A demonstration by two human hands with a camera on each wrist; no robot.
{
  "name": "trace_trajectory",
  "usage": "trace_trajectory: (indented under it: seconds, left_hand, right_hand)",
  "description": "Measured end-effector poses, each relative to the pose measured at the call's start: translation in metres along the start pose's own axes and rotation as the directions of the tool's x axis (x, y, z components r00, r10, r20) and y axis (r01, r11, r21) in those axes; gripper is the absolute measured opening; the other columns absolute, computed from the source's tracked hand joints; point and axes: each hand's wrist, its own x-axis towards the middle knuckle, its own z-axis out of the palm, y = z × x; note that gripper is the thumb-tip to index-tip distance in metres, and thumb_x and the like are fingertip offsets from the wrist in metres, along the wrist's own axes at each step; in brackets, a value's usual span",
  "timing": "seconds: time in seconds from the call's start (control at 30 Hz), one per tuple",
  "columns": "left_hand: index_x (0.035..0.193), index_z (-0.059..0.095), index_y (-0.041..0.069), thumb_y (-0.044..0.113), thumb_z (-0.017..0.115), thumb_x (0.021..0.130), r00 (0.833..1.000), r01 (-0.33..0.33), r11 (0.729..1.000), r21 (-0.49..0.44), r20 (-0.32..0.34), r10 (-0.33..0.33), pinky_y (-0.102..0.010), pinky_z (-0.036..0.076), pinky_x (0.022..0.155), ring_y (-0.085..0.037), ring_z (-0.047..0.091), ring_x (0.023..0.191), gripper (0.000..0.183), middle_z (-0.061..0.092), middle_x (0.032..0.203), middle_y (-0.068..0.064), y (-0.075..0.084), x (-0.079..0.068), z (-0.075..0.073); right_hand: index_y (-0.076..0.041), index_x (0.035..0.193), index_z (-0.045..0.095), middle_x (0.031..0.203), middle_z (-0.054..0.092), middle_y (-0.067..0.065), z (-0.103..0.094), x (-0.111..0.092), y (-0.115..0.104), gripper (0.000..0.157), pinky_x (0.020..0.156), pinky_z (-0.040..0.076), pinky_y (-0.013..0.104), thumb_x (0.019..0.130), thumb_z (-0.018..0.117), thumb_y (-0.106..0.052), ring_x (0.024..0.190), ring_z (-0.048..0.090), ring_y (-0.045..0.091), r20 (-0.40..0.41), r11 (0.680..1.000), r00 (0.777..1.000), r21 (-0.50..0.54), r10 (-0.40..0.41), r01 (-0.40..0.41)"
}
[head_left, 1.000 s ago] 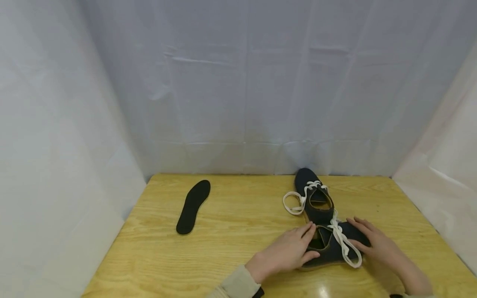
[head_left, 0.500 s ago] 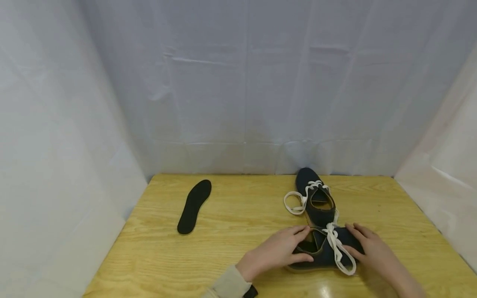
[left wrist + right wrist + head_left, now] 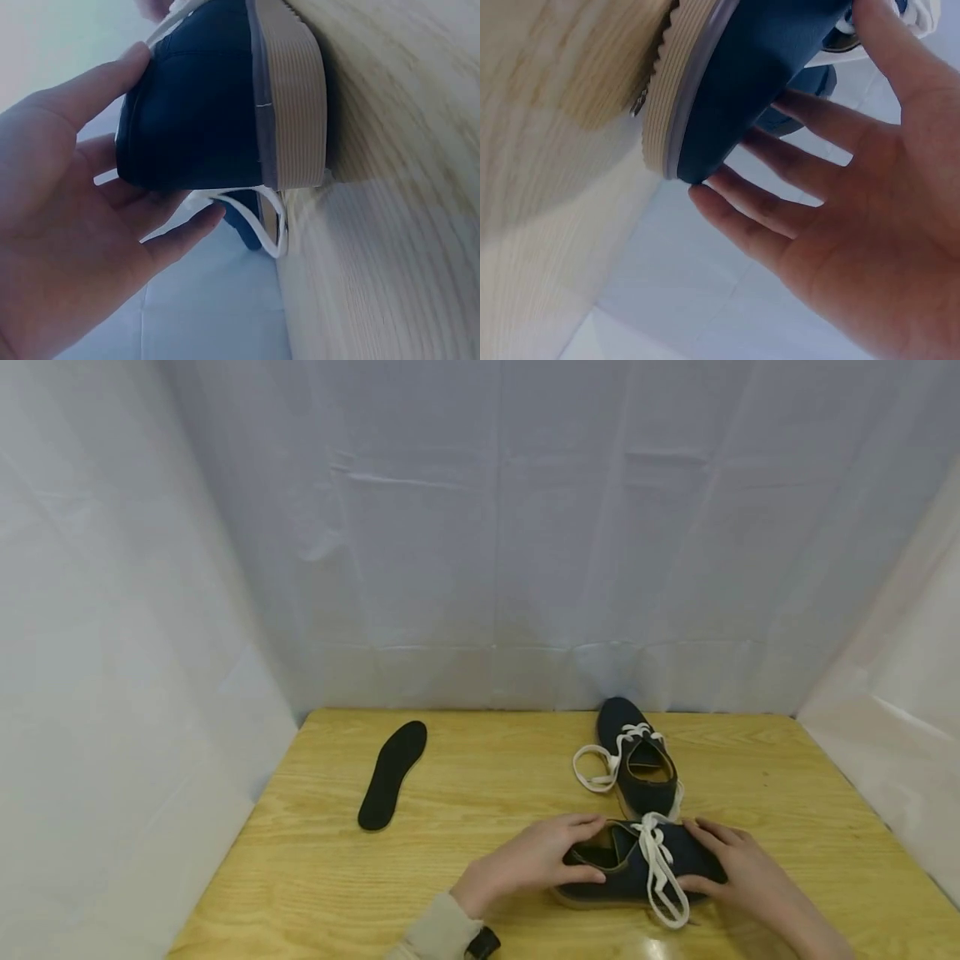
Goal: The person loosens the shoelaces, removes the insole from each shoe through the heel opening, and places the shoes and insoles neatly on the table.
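A dark navy sneaker [image 3: 617, 887] with white laces [image 3: 658, 870] lies sideways near the front of the table, toe to the right. My left hand [image 3: 525, 862] grips its heel, thumb on the near side and fingers at the far rim of the opening. Around the toe, my right hand [image 3: 753, 877] holds the shoe between thumb and fingers. The left wrist view shows the heel [image 3: 199, 105] and its ribbed tan sole close over the wood. In the right wrist view, several fingers lie along the side of the toe [image 3: 742, 82].
Just behind the held shoe stands a second navy sneaker [image 3: 618, 717], toe toward the back curtain [image 3: 487, 568], its lace looped to the left. A black insole [image 3: 392, 777] lies at the left on the wooden table [image 3: 300, 893]. White sheets hang on both sides.
Both hands have slid the near sneaker left and slightly toward the front, and its laces have come along. The second sneaker and the insole stay where they were.
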Motion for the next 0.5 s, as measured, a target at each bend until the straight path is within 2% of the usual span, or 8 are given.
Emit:
trace_trajectory:
  seconds: [0.17, 0.27, 0.5]
  left_hand:
    - [0.155, 0.042, 0.009, 0.043, 0.066, 0.098, 1.000, 0.012, 1.000, -0.014, -0.001, -0.012, -0.030, 0.039, 0.113, -0.023, 0.047, 0.140, 0.071, 0.044, 0.157, -0.009, -0.007, -0.005, -0.005]
    - [0.154, 0.043, 0.009, 0.041, 0.067, 0.098, 1.000, 0.021, 0.999, -0.037, -0.001, -0.021, -0.030, 0.038, 0.113, -0.023, 0.047, 0.141, 0.070, 0.045, 0.157, -0.008, -0.011, -0.009, -0.007]
    - [0.157, 0.039, 0.013, 0.040, 0.063, 0.100, 0.999, 0.043, 0.993, -0.109, 0.020, -0.042, -0.034, 0.039, 0.113, -0.024, 0.044, 0.143, 0.067, 0.041, 0.159, -0.010, -0.021, -0.019, -0.014]
  right_hand:
    - [0.000, 0.139, 0.059, 0.132, 0.060, 0.026, 0.003, -0.001, -0.001, 0.093, 0.084, 0.051, 0.062, 0.066, 0.089, -0.050, 0.109, 0.056, 0.053, -0.016, 0.998, 0.998, 0.011, -0.067, 0.067]
    - [-0.001, 0.138, 0.060, 0.132, 0.060, 0.023, 0.003, -0.001, -0.004, 0.090, 0.085, 0.051, 0.061, 0.066, 0.090, -0.046, 0.109, 0.057, 0.050, -0.024, 0.996, 0.996, 0.030, -0.082, 0.083]
    - [-0.004, 0.141, 0.058, 0.134, 0.059, 0.022, 0.003, 0.004, -0.013, 0.090, 0.087, 0.051, 0.060, 0.066, 0.091, -0.043, 0.111, 0.056, 0.050, 0.019, 0.995, 0.995, 0.037, -0.099, 0.098]
